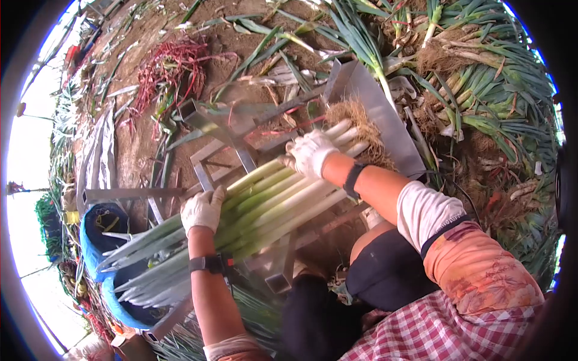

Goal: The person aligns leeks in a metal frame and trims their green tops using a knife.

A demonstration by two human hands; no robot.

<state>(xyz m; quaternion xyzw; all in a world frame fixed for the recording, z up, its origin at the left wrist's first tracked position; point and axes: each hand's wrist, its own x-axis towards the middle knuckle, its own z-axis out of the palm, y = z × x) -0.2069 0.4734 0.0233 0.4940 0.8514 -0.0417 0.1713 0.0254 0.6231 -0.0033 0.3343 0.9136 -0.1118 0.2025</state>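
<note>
I read, nearest first, the dark-clothed legs [388,265], then the bundle of long green-and-white onion stalks [274,204] lying across the grey metal frame [133,193]. Status: stalks gathered side by side; tan roots [361,133] attached, beside the bent silvery metal plate [388,114]; I see no tie around them. Left hand [201,212], white-gloved: fingers partly bent, touching the leafy part; I cannot tell whether it grips. Right hand [312,154], white-gloved: fingers closed on the pale stalks near the roots. Beyond the bundle: tangled red strands [171,72] on brown soil, and heaped green-leaved stalks [506,102]
</note>
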